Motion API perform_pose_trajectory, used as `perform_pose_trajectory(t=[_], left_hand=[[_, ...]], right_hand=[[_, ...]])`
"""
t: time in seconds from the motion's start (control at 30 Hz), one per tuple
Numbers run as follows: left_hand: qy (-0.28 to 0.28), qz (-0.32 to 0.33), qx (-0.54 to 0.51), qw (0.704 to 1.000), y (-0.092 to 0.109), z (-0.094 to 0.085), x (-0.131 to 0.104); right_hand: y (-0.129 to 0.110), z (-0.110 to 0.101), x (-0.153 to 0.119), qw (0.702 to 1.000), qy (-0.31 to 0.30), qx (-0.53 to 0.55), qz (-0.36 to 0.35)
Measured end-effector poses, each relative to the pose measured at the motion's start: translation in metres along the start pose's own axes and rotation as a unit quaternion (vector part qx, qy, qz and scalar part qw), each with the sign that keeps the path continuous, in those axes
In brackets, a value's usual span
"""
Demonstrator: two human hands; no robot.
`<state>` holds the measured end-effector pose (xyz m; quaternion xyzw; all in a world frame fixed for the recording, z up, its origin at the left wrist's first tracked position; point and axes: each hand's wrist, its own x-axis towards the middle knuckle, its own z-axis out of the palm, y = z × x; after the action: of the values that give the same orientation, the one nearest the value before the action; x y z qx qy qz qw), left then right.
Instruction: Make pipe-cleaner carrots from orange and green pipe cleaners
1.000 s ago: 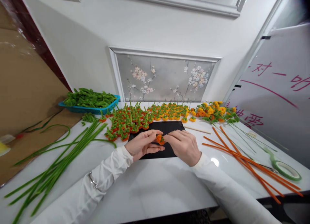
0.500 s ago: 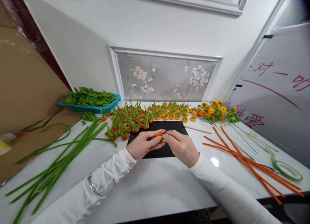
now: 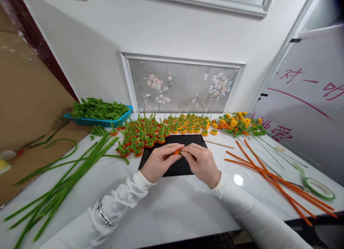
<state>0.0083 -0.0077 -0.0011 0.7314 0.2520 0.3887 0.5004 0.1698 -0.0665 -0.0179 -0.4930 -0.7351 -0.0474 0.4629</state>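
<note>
Over the black mat, my left hand pinches a small orange fuzzy piece between thumb and fingers. My right hand meets it from the right, its thumb and fingertips closed on the green part at the piece's side. The fingers hide much of the piece. Just behind the hands stand rows of orange pieces with green tops, and yellow ones stand to their right.
Green stems lie left, below a blue tray of green pieces. Orange stems, green tape and a thin stick lie right. Yellow-orange flowers lie at the back right. A wall stands behind the table.
The left fingers have shifted around the orange piece, and the right fingers have turned slightly at its green part. The view has shifted slightly.
</note>
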Motion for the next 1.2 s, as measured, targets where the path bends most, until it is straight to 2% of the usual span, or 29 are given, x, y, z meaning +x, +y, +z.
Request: perform_pose_trajectory(t=[0.17, 0.27, 0.33, 0.43, 0.6, 0.7, 0.8, 0.93, 1.1, 1.2], left_hand=[[0.0, 0.101, 0.108, 0.989, 0.001, 0.001, -0.004], [-0.01, 0.114, 0.112, 0.987, 0.003, 0.004, -0.006], [-0.005, 0.085, 0.059, 0.995, 0.005, 0.006, -0.007], [-0.006, 0.024, -0.083, 0.996, 0.008, 0.007, -0.005], [-0.019, -0.118, -0.268, 0.956, 0.016, 0.009, -0.005], [-0.056, -0.185, -0.333, 0.923, 0.022, 0.013, -0.01], [-0.064, -0.214, -0.375, 0.9, 0.022, 0.017, -0.013], [-0.059, -0.235, -0.375, 0.895, 0.015, 0.011, -0.012], [-0.076, -0.208, -0.29, 0.931, 0.007, 0.001, -0.007], [-0.088, -0.161, -0.213, 0.96, 0.007, 0.001, -0.005]], right_hand=[[-0.001, 0.001, 0.004, 0.988, -0.032, 0.119, 0.096], [0.0, 0.001, 0.006, 0.965, -0.057, 0.203, 0.157], [0.001, 0.0, 0.007, 0.949, -0.067, 0.25, 0.181], [0.005, -0.004, 0.006, 0.936, -0.049, 0.296, 0.183], [0.019, -0.003, 0.0, 0.904, -0.011, 0.386, 0.183], [0.023, 0.002, -0.003, 0.899, -0.001, 0.412, 0.144], [0.021, 0.003, -0.002, 0.929, -0.019, 0.359, 0.093], [0.013, -0.005, 0.001, 0.976, -0.036, 0.214, -0.003], [0.005, -0.008, -0.002, 0.994, -0.037, 0.082, -0.062], [0.001, -0.005, -0.006, 0.997, -0.047, -0.001, -0.068]])
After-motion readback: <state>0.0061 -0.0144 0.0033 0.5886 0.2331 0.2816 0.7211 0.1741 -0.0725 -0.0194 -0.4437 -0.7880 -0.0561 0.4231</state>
